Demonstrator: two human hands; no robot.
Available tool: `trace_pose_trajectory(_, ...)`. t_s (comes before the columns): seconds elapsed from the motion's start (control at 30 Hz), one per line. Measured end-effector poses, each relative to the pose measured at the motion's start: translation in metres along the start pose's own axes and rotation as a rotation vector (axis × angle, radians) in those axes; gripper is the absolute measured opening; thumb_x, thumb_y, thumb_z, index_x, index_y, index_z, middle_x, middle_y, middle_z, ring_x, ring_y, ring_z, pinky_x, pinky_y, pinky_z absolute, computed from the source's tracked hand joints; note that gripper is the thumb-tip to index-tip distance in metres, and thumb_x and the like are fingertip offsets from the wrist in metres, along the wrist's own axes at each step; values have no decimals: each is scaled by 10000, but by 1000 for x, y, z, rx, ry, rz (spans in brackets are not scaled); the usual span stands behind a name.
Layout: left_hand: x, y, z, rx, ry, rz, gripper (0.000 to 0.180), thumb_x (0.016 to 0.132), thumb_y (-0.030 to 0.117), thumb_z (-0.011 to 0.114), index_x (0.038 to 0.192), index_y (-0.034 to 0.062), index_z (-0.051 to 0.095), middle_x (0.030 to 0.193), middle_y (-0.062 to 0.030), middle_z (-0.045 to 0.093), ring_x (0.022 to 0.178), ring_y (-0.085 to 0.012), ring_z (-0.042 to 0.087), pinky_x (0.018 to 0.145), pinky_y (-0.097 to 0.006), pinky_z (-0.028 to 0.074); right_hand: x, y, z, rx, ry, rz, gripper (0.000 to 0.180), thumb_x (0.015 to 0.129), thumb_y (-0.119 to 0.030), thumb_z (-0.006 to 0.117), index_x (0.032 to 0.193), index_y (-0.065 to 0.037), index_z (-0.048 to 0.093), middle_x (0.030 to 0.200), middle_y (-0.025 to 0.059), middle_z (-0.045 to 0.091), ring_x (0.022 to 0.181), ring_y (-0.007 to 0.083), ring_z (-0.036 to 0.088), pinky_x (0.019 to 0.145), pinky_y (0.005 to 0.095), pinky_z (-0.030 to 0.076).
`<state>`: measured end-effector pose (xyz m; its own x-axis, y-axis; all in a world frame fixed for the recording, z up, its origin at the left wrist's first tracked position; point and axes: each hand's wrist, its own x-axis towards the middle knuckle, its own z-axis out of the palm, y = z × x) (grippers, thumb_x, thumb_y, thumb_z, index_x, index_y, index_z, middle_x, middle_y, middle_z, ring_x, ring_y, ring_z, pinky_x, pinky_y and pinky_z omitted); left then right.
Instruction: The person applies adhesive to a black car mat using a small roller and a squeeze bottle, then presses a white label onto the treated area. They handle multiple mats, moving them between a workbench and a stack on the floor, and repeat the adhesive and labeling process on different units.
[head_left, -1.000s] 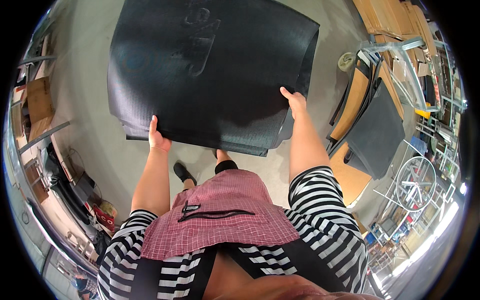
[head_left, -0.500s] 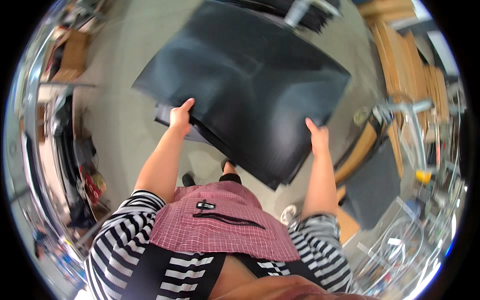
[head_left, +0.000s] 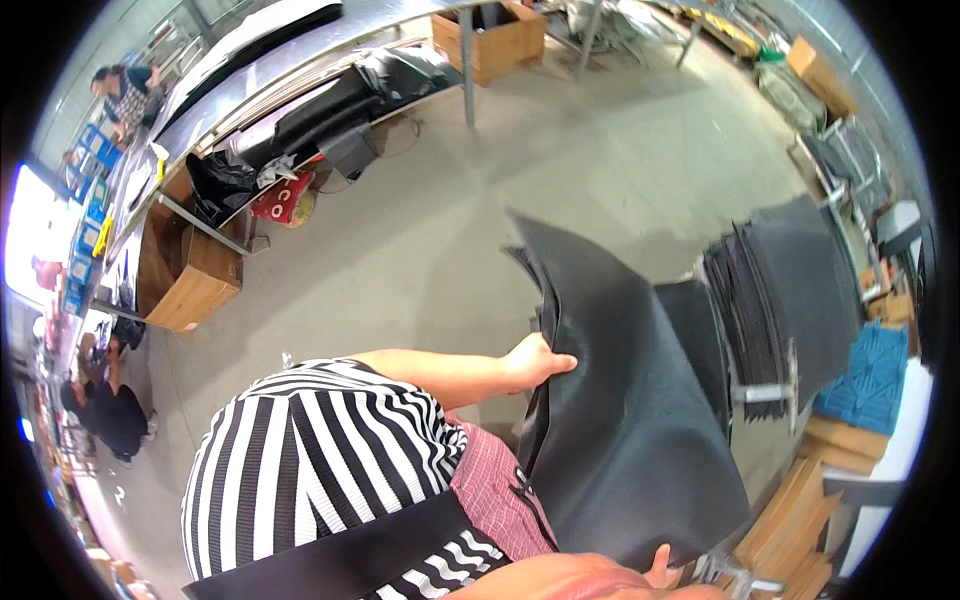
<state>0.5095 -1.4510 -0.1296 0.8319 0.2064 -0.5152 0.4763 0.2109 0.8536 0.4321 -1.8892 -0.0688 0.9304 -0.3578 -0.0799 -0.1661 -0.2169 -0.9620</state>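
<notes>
My left hand (head_left: 538,363) is closed on one edge of several large black sheets (head_left: 625,400), thumb on top and fingers hidden beneath. The sheets are floppy, smooth and slightly shiny; they bulge in the middle, and one far corner curls up. At the lower edge of the view, my right hand (head_left: 660,570) grips the near edge of the same sheets, with mostly its thumb showing. Beyond them, a thick pile of dark sheets (head_left: 810,290) hangs over a metal support.
Along the far left runs a long metal workbench (head_left: 215,105), with a cardboard box (head_left: 195,275) below its edge. Cardboard sheets (head_left: 790,520) and a blue plastic pallet (head_left: 865,380) lie at the right. One person (head_left: 130,100) is behind the bench; another (head_left: 110,415) crouches at the left.
My view has swung round, bringing the bench and the hanging pile into sight. Both hands still hold the black sheets, which now lie to the right in view, with the right hand at the lower edge.
</notes>
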Motion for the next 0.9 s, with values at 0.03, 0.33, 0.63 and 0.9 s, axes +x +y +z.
trace_pose_trajectory(0.03, 4, -10, -33, -17, -14, -24, 305, 899, 194, 750, 1054, -68, 738, 954, -111, 753, 869, -194, 706, 814, -354, 568, -7, -11, 18, -20, -28, -38, 501, 917, -238, 742, 1231, 126, 601, 1205, 185, 658, 1011, 267, 644, 916, 412, 533)
trace_pose_trajectory(0.33, -100, 129, -283, -9, 250, 277, 340, 893, 190, 752, 1107, -72, 720, 1020, -114, 748, 937, -198, 700, 858, -343, 562, -50, -111, 220, 129, -446, -300, 479, 967, -270, 724, 1274, 77, 606, 1193, 119, 661, 1047, 209, 601, 950, 380, 468)
trace_pose_trajectory(0.63, -181, 270, -466, -6, 416, 921, 385, 918, 126, 730, 1258, -34, 647, 1153, -134, 722, 1062, -215, 683, 926, -368, 552, -73, -230, 476, 570, -630, -572, 496, 999, -214, 644, 1372, 93, 531, 1343, 157, 599, 1162, 247, 586, 1018, 373, 458)
trace_pose_trajectory(0.9, -165, 369, -602, 89, 627, 1260, 254, 945, 90, 715, 1166, -14, 643, 1062, -38, 681, 986, -143, 619, 878, -326, 524, -76, -312, 722, 832, -473, -488, 644, 912, -307, 763, 1394, 41, 517, 1356, 181, 589, 1137, 318, 615, 958, 436, 539)
